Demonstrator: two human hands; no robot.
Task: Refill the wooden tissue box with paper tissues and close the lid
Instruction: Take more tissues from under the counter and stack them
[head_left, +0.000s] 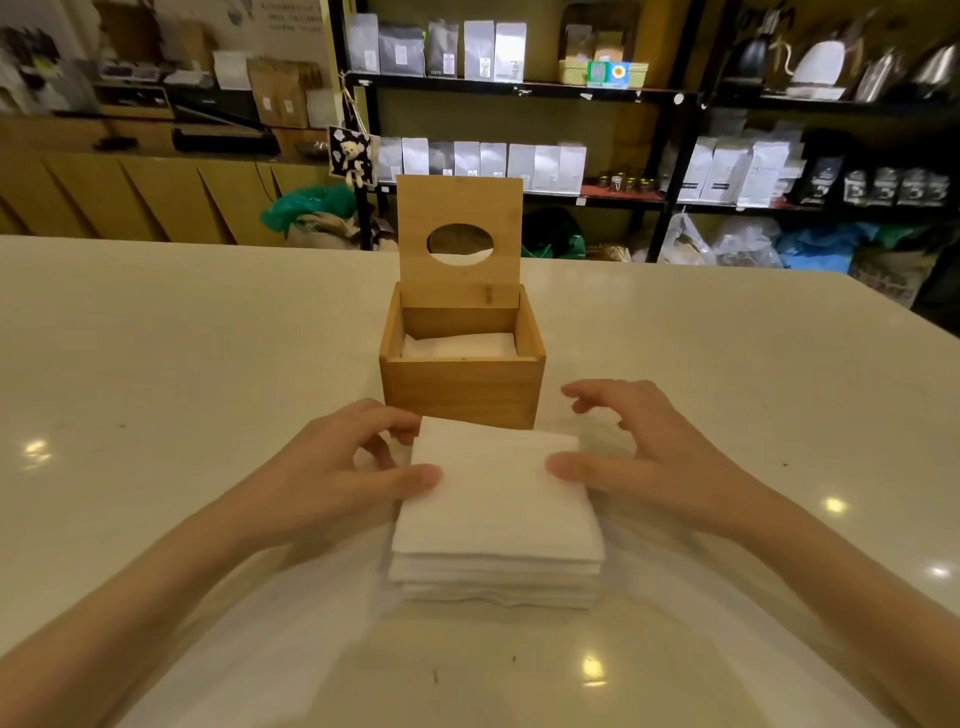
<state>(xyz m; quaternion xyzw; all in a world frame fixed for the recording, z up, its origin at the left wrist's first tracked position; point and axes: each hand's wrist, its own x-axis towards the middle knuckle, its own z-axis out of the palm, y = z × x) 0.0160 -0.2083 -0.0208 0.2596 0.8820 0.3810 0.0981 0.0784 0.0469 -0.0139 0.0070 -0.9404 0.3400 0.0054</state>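
A square wooden tissue box (461, 388) stands on the table's middle, its hinged lid (459, 205) upright with an oval hole. A few white tissues (459, 345) lie low inside it. In front of the box sits a thick stack of white paper tissues (496, 519). My left hand (332, 467) touches the stack's left side, thumb on the top sheet and fingers at the far left corner. My right hand (649, 447) is at the stack's right side, thumb on the top sheet, fingers spread above the far right corner. The stack rests on the table.
The pale glossy table (156, 364) stretches wide on both sides and toward me. Behind it, black shelves (519, 88) hold bags and kettles, and a wooden counter (130, 182) runs at the back left.
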